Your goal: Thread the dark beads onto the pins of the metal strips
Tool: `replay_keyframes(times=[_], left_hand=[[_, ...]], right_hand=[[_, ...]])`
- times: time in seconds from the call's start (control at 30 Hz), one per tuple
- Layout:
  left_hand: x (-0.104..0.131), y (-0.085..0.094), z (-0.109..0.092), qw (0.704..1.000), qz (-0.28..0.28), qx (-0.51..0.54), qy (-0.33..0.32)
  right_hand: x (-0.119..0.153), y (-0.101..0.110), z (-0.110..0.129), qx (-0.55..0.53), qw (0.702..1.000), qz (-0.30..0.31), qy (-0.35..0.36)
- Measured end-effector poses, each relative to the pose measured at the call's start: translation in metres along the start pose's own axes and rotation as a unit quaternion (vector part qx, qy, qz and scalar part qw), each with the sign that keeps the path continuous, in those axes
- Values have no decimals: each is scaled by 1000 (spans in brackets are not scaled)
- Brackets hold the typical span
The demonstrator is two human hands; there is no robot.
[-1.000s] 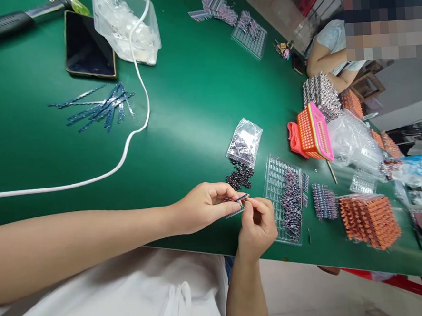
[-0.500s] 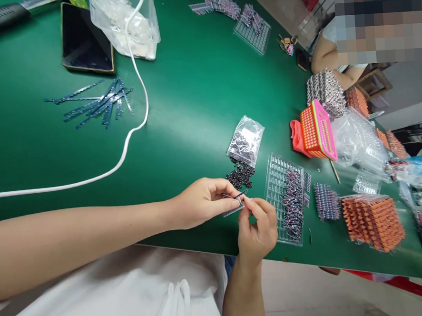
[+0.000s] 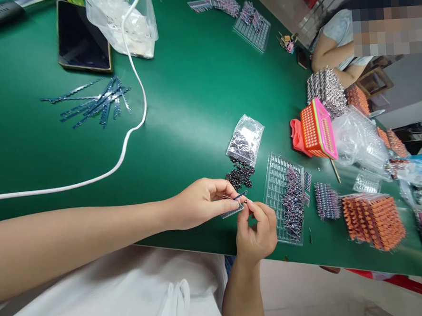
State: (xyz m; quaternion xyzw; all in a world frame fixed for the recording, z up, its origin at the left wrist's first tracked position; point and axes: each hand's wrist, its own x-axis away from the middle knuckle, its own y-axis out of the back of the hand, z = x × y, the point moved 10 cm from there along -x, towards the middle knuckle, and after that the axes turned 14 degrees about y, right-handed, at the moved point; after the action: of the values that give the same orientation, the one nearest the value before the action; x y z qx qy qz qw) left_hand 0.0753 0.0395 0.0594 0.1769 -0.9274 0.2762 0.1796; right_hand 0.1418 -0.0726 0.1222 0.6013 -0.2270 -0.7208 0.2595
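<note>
My left hand (image 3: 206,203) is closed on a small dark strip (image 3: 232,213) with thin wires sticking out past its fingertips. Close against its right side, my right hand (image 3: 257,229) pinches a tiny dark bead (image 3: 245,202) between thumb and forefinger, at the strip's end. Just above the hands lies a loose pile of dark beads (image 3: 239,175), spilling from a clear plastic bag (image 3: 246,139). Right of my right hand is a clear ribbed tray (image 3: 275,192) partly filled with purple-and-dark wired pieces (image 3: 293,205).
A white cable (image 3: 126,144) curves across the green table (image 3: 186,107). Blue strips (image 3: 100,102), a phone (image 3: 83,37) and a plastic tub (image 3: 146,33) are at the upper left. To the right stand a pink-orange basket (image 3: 314,129) and orange stacks (image 3: 374,219). Another person's arm (image 3: 333,55) is beyond.
My right hand has shifted very slightly left and down, and the bead at its fingertips is now visible. My left hand has hardly moved.
</note>
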Motion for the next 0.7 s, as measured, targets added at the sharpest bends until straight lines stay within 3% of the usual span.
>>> replay_keyframes(times=[0.43, 0.7], left_hand=[[8, -3, -8, 991, -28, -114, -66], [6, 0, -7, 993, -34, -93, -60]], right_hand=[[3, 2, -1, 0, 1000, -11, -10], [1, 2, -2, -36, 999, -37, -10]])
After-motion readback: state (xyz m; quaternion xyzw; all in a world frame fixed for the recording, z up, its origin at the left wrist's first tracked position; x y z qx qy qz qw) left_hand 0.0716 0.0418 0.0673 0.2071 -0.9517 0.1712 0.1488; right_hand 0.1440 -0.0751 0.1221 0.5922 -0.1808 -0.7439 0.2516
